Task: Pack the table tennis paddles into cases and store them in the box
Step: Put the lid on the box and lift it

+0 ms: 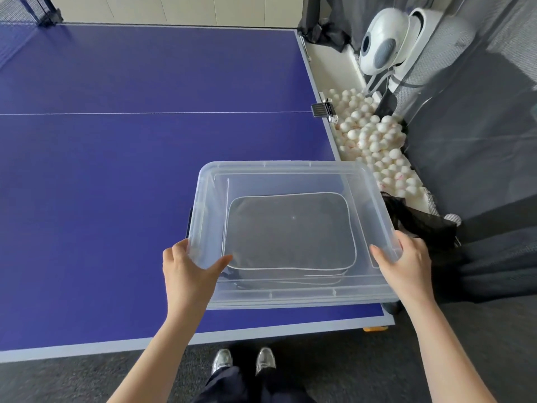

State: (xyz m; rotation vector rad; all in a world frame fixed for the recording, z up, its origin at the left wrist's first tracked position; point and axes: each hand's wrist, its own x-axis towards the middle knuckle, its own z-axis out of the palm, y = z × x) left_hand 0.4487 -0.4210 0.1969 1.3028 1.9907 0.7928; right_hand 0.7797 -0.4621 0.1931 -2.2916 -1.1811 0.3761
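Observation:
A clear plastic box (279,298) stands on the blue table tennis table near its front right corner, with a translucent lid (290,173) over it. Through the lid I see dark rectangular paddle cases (290,231) with pale piping, stacked flat inside. My left hand (189,269) grips the lid's left edge, thumb on top and fingers round the rim. My right hand (406,263) grips the lid's right edge the same way. No loose paddle is in view.
The blue table (116,170) stretches away to the left and back, with its net (26,10) at the far left. Beside the right edge a trough holds several white balls (374,141), and a white ball machine (386,42) stands behind dark netting. My shoes (244,362) show below.

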